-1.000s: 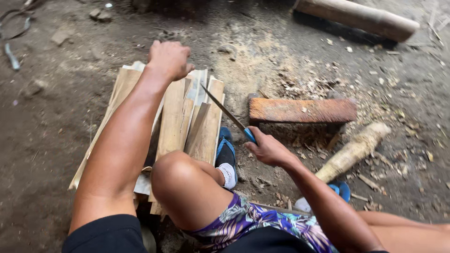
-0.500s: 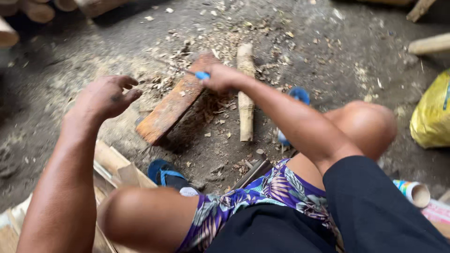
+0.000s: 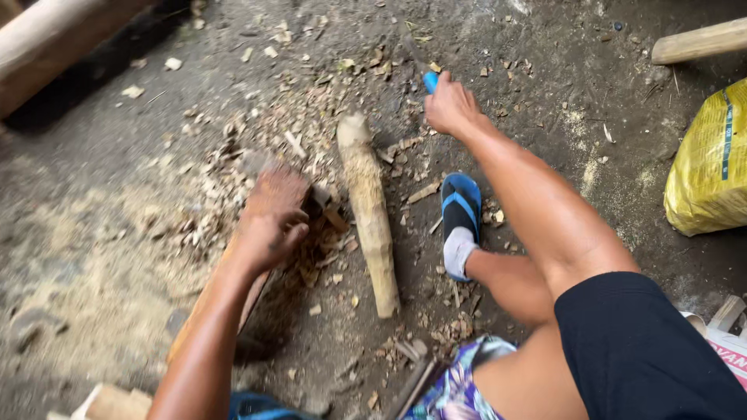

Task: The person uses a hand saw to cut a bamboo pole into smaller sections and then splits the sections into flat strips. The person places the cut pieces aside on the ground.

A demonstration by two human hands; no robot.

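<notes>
While wood chips litter the gritty dirt floor, the left hand [image 3: 272, 222] curls over the end of a flat reddish plank [image 3: 204, 307]; beside it lies a rough, round pale log [image 3: 369, 210], and the right hand [image 3: 451, 105] clenches a blue-handled tool [image 3: 429, 80], its blade hidden.

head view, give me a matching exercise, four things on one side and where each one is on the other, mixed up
Things:
1. left hand
2. right hand
3. yellow sack
4. short log

Places:
A. at the right edge of the ground
B. on the reddish wooden slab
C. lying on the dirt between the two arms
D. closed round a blue-handled tool, farthest from the person

Pairs: 1-B, 2-D, 3-A, 4-C
</notes>
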